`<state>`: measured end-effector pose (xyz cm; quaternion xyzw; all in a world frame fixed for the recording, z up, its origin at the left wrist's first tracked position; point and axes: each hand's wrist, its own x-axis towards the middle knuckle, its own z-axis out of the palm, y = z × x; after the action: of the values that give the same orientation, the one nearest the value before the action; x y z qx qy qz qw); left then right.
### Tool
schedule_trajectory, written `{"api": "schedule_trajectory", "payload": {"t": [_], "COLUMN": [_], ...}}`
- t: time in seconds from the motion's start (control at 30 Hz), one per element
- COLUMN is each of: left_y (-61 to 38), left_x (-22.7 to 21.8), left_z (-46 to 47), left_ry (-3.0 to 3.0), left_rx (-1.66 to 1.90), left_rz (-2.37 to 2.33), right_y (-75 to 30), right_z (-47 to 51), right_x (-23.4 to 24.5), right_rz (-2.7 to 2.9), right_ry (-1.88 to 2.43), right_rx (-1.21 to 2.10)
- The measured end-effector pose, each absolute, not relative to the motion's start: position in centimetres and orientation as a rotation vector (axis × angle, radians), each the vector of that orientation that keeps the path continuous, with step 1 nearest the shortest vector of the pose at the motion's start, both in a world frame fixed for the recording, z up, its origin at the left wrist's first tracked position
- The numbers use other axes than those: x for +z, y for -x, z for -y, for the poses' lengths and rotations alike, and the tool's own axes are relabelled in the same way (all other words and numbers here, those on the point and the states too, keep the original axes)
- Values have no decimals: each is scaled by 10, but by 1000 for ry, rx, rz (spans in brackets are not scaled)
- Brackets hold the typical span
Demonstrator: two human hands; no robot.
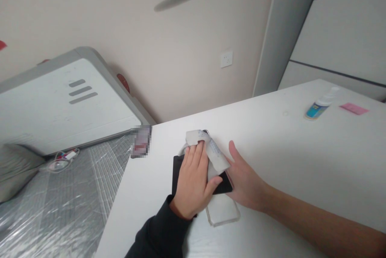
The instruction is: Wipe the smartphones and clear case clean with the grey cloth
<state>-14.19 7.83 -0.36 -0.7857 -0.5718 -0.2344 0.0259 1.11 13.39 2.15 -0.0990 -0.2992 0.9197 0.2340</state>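
Note:
A black phone [178, 166] lies flat on the white table [295, 161] near its left edge. My left hand [194, 183], in a dark sleeve, presses a white cloth [212, 151] onto the phone with its fingers together and the thumb across the screen. My right hand [245, 181], on a bare forearm, grips the phone's right side; the thumb points up and the fingers are hidden under the phone and cloth. A clear phone case [223, 211] lies on the table just in front of the phone, partly under it.
A small spray bottle [319, 105] and a pink slip [354, 108] sit at the far right of the table. A blurred small object [140, 141] is at the table's left corner. Left of the table are a plastic-wrapped mattress [60, 201] and a white headboard [60, 105].

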Motion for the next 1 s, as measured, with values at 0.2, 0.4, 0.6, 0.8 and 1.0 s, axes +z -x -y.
{"api": "schedule_trajectory", "payload": {"t": [0.2, 0.4, 0.6, 0.8, 1.0], "left_y": [147, 129, 112, 121, 121], "left_x": [4, 8, 16, 17, 12], "left_z": [-83, -79, -74, -68, -66], "left_ry": [2476, 2697, 2912, 2654, 2506], "left_rx": [-937, -990, -1058, -1363, -1547], "left_rz": [1826, 1921, 1856, 1918, 2062], "right_y": [-5, -7, -8, -6, -8], "right_z": [-133, -138, -144, -136, -129], "right_x": [19, 13, 9, 0, 9], "right_rz": [675, 534, 508, 967, 1192], "right_ry": [343, 480, 638, 747, 830], "right_rx": [2551, 2465, 2330, 1969, 1741]}}
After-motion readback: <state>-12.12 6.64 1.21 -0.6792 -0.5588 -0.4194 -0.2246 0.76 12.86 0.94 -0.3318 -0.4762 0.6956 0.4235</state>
